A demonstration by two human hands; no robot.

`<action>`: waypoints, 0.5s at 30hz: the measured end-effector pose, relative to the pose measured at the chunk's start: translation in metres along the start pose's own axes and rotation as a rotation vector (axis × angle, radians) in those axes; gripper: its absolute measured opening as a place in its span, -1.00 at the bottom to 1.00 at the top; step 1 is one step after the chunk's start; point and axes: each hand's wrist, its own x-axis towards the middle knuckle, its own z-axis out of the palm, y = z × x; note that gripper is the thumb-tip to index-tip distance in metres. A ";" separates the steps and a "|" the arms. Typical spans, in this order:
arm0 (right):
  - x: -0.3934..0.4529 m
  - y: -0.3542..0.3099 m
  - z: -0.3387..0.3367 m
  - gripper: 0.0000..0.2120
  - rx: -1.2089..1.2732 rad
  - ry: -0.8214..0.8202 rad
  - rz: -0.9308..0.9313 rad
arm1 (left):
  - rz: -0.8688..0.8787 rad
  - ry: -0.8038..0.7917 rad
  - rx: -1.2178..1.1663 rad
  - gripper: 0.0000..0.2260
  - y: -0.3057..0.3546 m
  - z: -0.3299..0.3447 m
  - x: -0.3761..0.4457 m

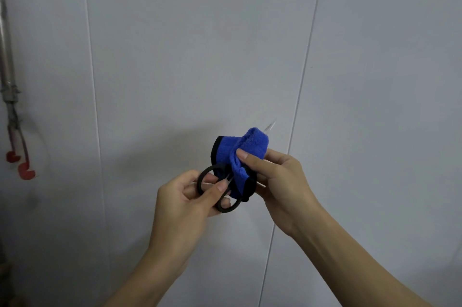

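Note:
My left hand [185, 204] holds a pair of scissors by its black handle loops [220, 193], thumb pressed over the loops. My right hand [280, 181] pinches a blue cloth with black edging [237, 151], wrapped around the scissor blades. Only the shiny blade tip [271, 125] sticks out above the cloth, pointing up and to the right. Both hands are held in the air in front of a grey-white panelled wall [200, 44].
A metal pipe [6, 61] runs down the wall at the far left, ending in thin tubes with two red fittings [23, 168]. Vertical seams divide the wall panels.

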 end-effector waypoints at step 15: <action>0.007 0.003 -0.008 -0.79 -0.064 -0.073 0.014 | -0.144 -0.215 -0.095 -0.87 -0.001 -0.009 0.015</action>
